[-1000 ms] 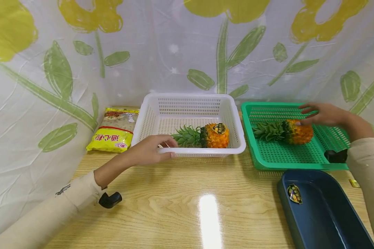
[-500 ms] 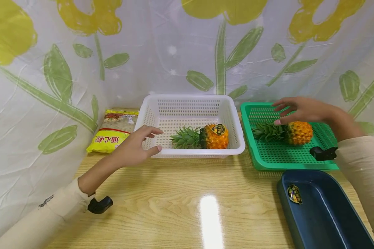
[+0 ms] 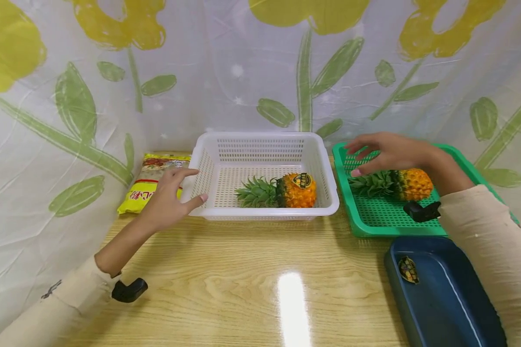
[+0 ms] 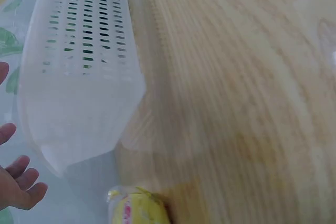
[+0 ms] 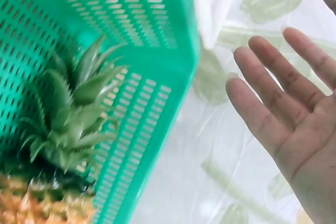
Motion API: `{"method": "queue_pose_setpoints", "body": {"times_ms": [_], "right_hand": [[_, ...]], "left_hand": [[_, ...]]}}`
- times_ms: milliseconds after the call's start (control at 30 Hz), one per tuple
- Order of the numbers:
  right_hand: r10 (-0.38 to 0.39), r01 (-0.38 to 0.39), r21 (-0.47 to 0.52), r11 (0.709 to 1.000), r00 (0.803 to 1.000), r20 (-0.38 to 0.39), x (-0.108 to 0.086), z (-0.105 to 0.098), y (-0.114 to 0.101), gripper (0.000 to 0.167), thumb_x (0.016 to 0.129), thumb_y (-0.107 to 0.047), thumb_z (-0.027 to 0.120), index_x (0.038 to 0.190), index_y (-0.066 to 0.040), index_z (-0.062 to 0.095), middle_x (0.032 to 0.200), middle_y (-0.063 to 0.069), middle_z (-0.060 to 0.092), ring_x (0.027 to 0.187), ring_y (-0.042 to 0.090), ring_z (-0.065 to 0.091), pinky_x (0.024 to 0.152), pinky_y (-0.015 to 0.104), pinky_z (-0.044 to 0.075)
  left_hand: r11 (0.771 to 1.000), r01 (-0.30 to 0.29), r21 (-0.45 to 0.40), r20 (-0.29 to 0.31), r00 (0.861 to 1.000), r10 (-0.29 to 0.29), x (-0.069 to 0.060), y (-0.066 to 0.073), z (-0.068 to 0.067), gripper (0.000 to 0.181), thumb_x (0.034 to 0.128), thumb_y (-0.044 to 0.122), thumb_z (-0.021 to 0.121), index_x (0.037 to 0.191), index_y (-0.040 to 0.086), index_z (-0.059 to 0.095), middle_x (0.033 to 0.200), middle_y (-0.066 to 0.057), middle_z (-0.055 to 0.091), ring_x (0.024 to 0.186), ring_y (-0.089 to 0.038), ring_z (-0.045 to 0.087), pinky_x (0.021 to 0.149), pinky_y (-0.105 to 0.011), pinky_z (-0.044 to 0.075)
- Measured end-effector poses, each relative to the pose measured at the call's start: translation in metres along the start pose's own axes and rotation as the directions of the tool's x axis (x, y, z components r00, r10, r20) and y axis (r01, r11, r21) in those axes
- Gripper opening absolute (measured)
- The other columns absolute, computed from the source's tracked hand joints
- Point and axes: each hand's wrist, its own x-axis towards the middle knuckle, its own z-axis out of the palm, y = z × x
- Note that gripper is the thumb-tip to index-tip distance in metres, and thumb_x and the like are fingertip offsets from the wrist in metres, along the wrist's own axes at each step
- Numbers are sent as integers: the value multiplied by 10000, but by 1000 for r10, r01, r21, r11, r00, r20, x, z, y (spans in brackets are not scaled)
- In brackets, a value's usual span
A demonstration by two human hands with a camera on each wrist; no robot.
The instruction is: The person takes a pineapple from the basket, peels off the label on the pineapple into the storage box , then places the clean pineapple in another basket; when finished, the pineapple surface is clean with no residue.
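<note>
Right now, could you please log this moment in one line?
left hand: empty, by white perforated basket; right hand: empty, by green perforated basket; pineapples: one per basket

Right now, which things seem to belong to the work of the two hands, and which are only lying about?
Probably in the work:
left hand and right hand, both near the baskets, holding nothing
white basket and one pineapple in it
green basket and another pineapple in it

Probably just lying about:
yellow packet
dark blue tray with a label in it

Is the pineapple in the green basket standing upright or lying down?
Lying down: in the head view, the pineapple stretches sideways in the green basket.
</note>
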Motion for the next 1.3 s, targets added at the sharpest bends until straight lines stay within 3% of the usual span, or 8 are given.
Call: {"method": "queue_pose_setpoints", "body": {"times_ms": [300, 400, 533, 800, 933, 1300], "right_hand": [[-16, 15, 35, 999, 999, 27, 19, 4, -17, 690, 882, -368, 780, 1476, -182, 483, 1448, 91, 540, 1279, 333, 561, 982, 511, 506], [-37, 35, 46, 998, 998, 48, 28, 6, -23, 709, 889, -355, 775, 1495, -165, 462, 1446, 103, 540, 1274, 336, 568, 985, 496, 511], [-57, 54, 43, 998, 996, 75, 41, 10, -31, 705, 894, -363, 767, 1497, -166, 457, 1452, 104, 534, 1275, 308, 571, 1003, 483, 499], [-77, 70, 48, 996, 984, 162, 65, 19, -45, 699, 903, -357, 753, 1499, -142, 457, 1466, 116, 517, 1308, 324, 544, 1044, 506, 469], [-56, 50, 34, 998, 977, 204, 76, 27, -49, 735, 887, -418, 759, 1507, -171, 449, 1487, 99, 497, 1323, 311, 529, 1068, 515, 448], [-32, 22, 42, 999, 964, 263, 96, 41, -54, 773, 867, -435, 777, 1513, -181, 438, 1530, 127, 448, 1374, 371, 468, 1083, 515, 432]], "left_hand": [[996, 87, -23, 81, 993, -84, 0, -14, 8, 939, 921, 481, 682, 1611, 102, 171, 1574, -301, 108, 1426, -504, 234, 1069, -741, 270], [995, 93, -43, 101, 991, -88, 0, -17, 11, 1012, 908, 489, 692, 1622, 101, 89, 1595, -297, 75, 1443, -490, 189, 1069, -748, 266], [995, 62, -83, 114, 992, -53, 1, -21, 16, 1024, 906, 449, 707, 1620, 81, 71, 1614, -282, 81, 1466, -457, 124, 1086, -742, 248], [992, 51, -116, 144, 989, -34, 3, -23, 18, 1035, 924, 459, 683, 1623, 102, 8, 1627, -269, 109, 1460, -473, 234, 1101, -734, 250], [984, 32, -175, 145, 989, -7, 4, -24, 19, 1001, 932, 399, 697, 1621, 95, 38, 1618, -244, 196, 1431, -441, 338, 1126, -695, 260], [976, 106, -192, 171, 983, -73, 3, -21, 19, 1069, 910, 432, 718, 1623, 138, -22, 1649, -234, 144, 1456, -466, 298, 1113, -714, 257]]}}
